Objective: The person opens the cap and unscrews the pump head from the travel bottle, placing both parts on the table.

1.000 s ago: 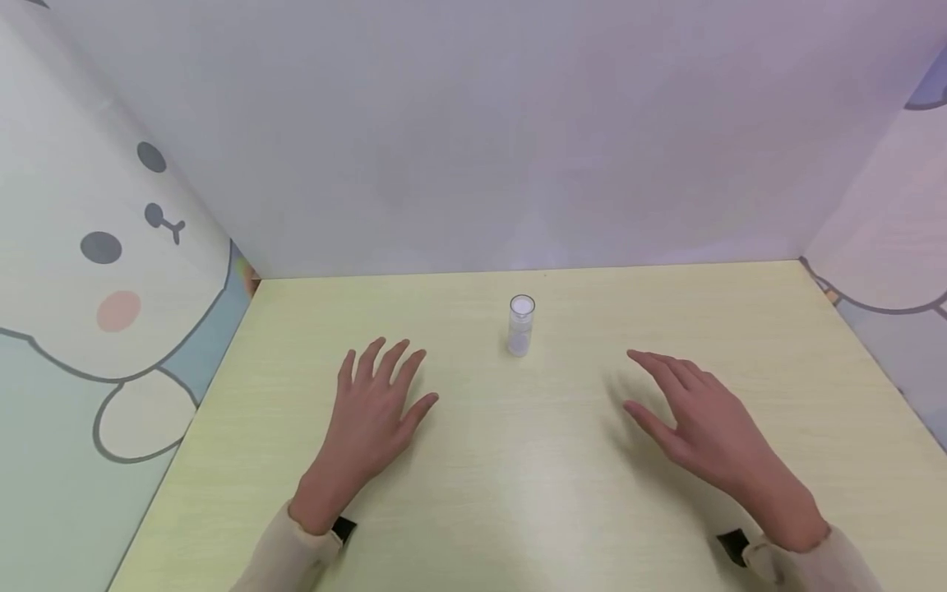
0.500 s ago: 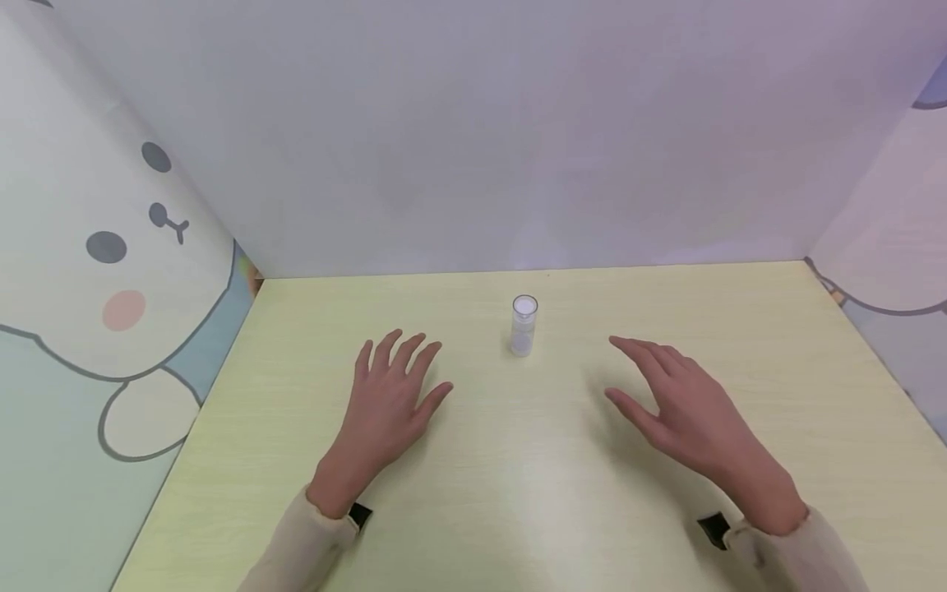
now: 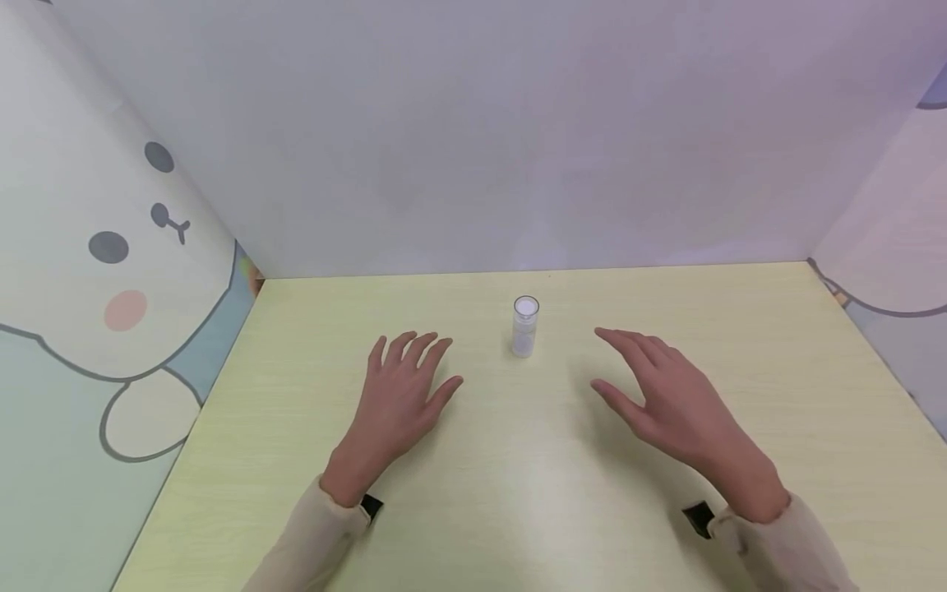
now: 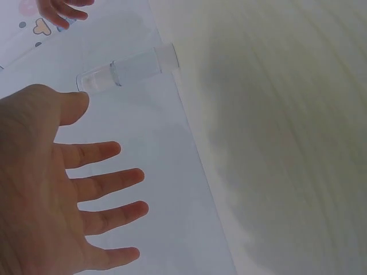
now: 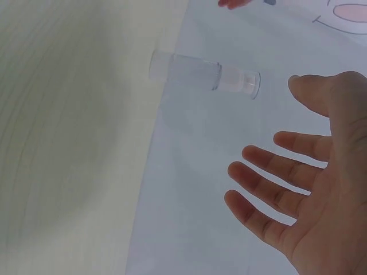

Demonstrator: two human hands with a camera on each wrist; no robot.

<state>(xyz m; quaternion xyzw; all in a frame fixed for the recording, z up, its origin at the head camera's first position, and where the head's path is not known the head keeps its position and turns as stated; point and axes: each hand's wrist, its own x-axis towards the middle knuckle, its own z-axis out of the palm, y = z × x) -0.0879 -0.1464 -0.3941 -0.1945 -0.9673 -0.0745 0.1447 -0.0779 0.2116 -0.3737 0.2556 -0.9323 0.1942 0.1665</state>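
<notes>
A small clear cylindrical bottle (image 3: 524, 327) with a whitish lower part and a rimmed top stands upright on the light wooden table (image 3: 503, 510), toward its back edge. To the left of it and nearer to me, my left hand (image 3: 395, 403) hovers palm down, fingers spread, holding nothing. On the other side my right hand (image 3: 676, 403) is held with its thumb apart from the fingers, also holding nothing. Neither hand touches the bottle. Both wrist views show the bottle (image 4: 129, 67) beyond the fingers of each hand; in the right wrist view the bottle (image 5: 205, 74) looks transparent.
Behind the table rises a plain pale wall (image 3: 518, 140). A cartoon-printed panel (image 3: 148, 271) borders the left side, and a similar panel (image 3: 895, 222) borders the right. Beige sleeves (image 3: 311, 534) cover the forearms, with a small black piece at each cuff.
Both hands have moved inward and slightly forward, closer to the bottle, with their fingers still extended. The bottle stays in place on the table; the head view has shifted very slightly.
</notes>
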